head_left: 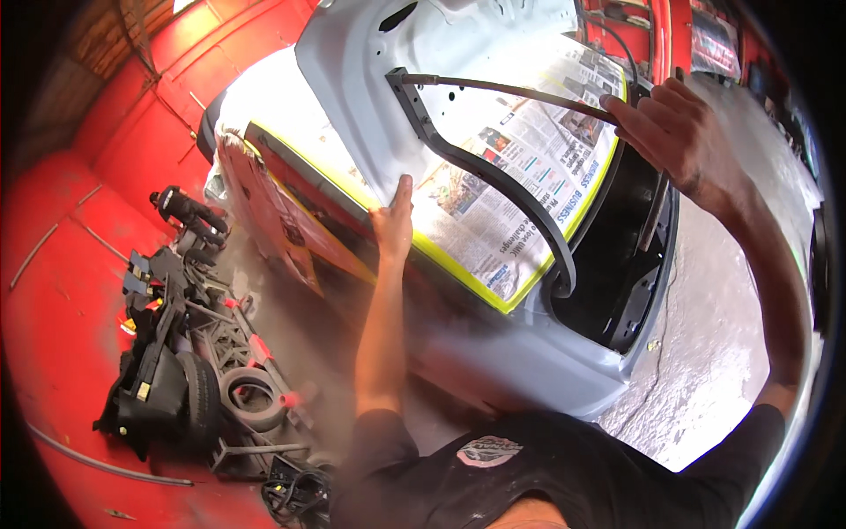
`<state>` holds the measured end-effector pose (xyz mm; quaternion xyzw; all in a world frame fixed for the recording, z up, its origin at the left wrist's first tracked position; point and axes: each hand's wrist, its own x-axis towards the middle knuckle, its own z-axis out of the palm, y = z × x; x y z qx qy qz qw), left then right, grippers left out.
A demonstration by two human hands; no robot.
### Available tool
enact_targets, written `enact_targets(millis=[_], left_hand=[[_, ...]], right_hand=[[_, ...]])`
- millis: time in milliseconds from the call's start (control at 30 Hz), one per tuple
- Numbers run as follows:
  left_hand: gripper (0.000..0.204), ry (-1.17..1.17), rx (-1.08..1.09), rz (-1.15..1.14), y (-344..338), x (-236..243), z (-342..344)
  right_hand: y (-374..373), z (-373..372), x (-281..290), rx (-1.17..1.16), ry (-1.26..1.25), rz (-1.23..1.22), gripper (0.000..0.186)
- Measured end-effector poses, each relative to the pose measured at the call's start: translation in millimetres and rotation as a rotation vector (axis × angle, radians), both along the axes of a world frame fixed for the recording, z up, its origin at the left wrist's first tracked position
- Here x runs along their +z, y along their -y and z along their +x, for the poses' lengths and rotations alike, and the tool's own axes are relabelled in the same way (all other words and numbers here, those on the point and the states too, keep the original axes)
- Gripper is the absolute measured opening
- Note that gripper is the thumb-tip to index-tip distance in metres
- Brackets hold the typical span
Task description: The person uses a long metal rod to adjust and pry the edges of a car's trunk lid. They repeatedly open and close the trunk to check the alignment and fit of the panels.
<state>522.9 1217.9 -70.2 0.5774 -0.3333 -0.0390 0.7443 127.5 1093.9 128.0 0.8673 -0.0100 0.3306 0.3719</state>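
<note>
A grey-primed trunk lid (352, 110) stands raised over the back of a car body (493, 361). My left hand (394, 225) grips the lid's lower edge, thumb up against its inner face; its other fingers are mostly hidden. A curved dark hinge arm (502, 181) runs from the lid down into the trunk opening (599, 291). My right hand (674, 137) is closed around the near end of a long, slightly bent dark rod (520, 91). The rod's far end meets the top of the hinge arm; how they join cannot be made out.
Newspaper (529, 176) edged with yellow-green masking tape (467, 280) covers the glass. Left of the car, a tyre (251, 397), black parts (159, 388) and metal frames lie by a red wall (53, 291). Coiled cables (300, 494) lie near me. Concrete floor (705, 353) shows at right.
</note>
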Motion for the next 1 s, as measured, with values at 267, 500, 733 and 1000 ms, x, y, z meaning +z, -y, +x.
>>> enact_targets(millis=[267, 500, 733, 1000], left_hand=[[0.035, -0.171, -0.196, 0.073, -13.3, -1.4, -10.6], [0.037, -0.013, 0.039, -0.002, -1.1, -24.6, 6.5], [0.033, 0.020, 0.188, -0.013, 4.3, -21.3, -3.8], [0.032, -0.021, 0.222, -0.042, 2.8, -15.5, -11.2]], right_hand=[[12.9, 4.2, -17.3, 0.109, 0.169, 0.062, 0.045], [-7.1, -2.6, -0.9, 0.243, 0.154, 0.371, 0.040], [-15.0, -5.9, -3.0, 0.281, 0.057, 0.406, 0.039], [7.6, -12.3, -18.1, 0.003, 0.211, 0.158, 0.051]])
